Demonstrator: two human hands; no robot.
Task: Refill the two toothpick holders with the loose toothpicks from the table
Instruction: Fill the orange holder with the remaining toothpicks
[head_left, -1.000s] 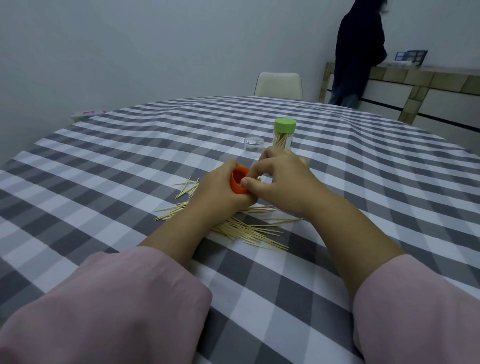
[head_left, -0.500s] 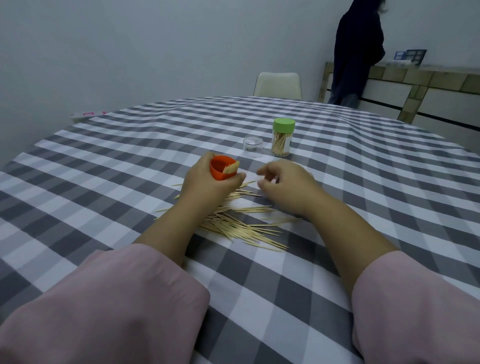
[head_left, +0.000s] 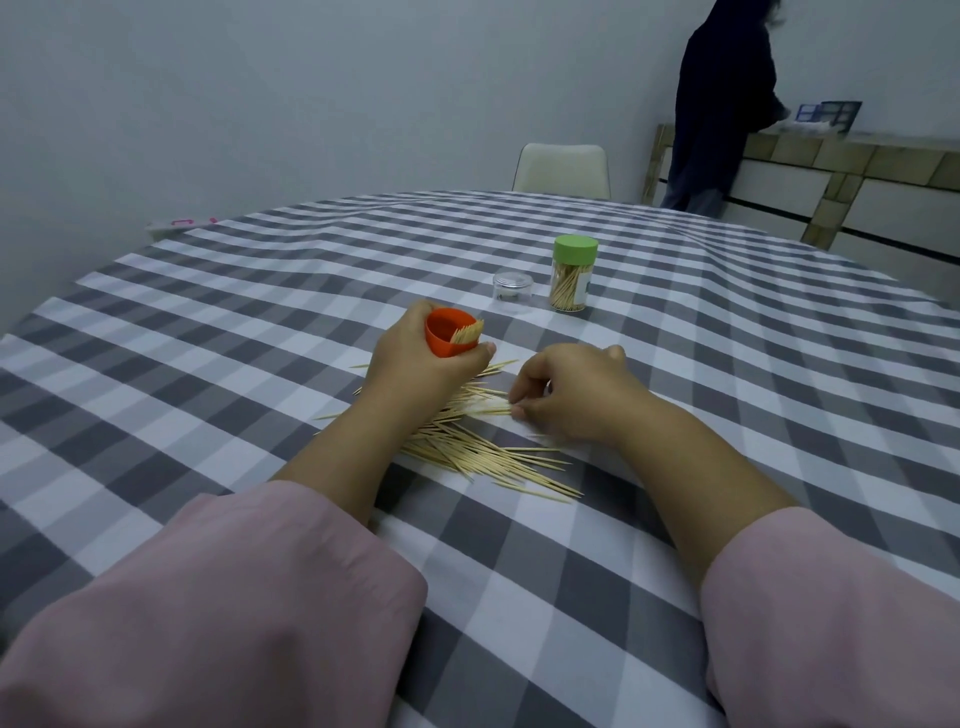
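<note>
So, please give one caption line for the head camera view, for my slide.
Left hand holds an orange holder while right hand gathers loose toothpicks on a checked table.

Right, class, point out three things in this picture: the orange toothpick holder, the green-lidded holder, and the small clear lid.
orange toothpick holder (head_left: 448, 340), head view, on its front wall below the rim.
green-lidded holder (head_left: 574, 249), head view, on the green lid's side.
small clear lid (head_left: 513, 287), head view, on its near wall.

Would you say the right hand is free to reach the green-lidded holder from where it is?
Probably yes: the right hand only touches loose toothpicks, with bare cloth between it and the green-lidded holder.
</note>
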